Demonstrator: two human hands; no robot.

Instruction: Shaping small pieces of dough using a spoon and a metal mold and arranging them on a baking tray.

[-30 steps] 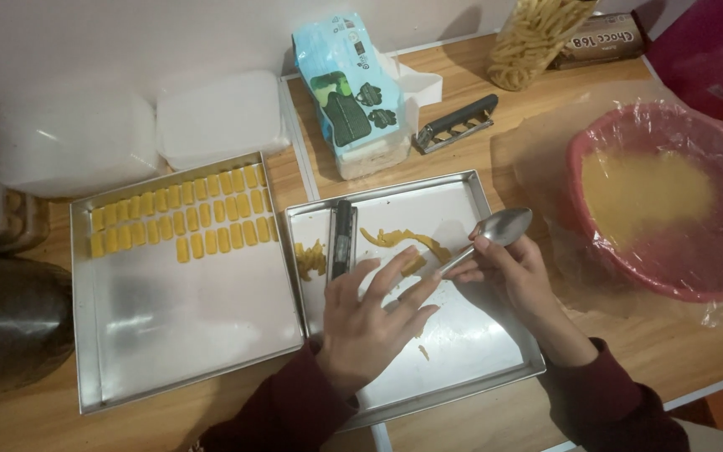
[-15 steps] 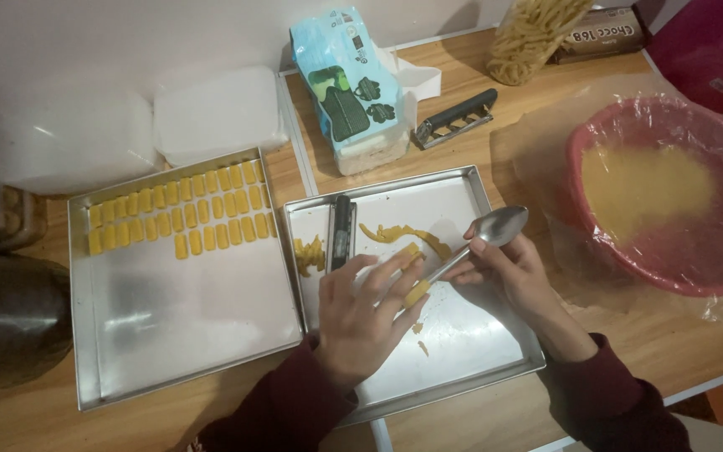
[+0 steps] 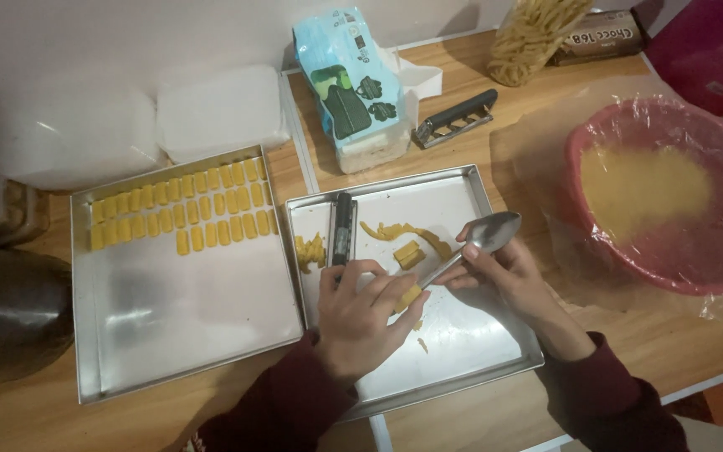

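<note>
Taking the right-hand metal tray [image 3: 462, 192] as the landmark: its near half is bare metal and open to a hand, while its far-left part is blocked by a black tool [image 3: 341, 228], dough scraps [image 3: 403, 233] and a small dough block [image 3: 409, 254], with the left hand [image 3: 361, 314] and the right hand [image 3: 508, 276] with its spoon [image 3: 483, 241] over its middle. Just left of it, the second tray [image 3: 177, 318] is free near the person and filled along its far edge by rows of yellow pieces [image 3: 182, 218]. Beyond the landmark tray stand a blue packet [image 3: 349, 79] and a black-handled tool [image 3: 455, 117], and to its right the film-covered red bowl [image 3: 671, 201] closes that side.

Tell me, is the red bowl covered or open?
Covered. Clear plastic film stretches over the red bowl, wrinkled and shiny, with yellow dough showing beneath it.
</note>
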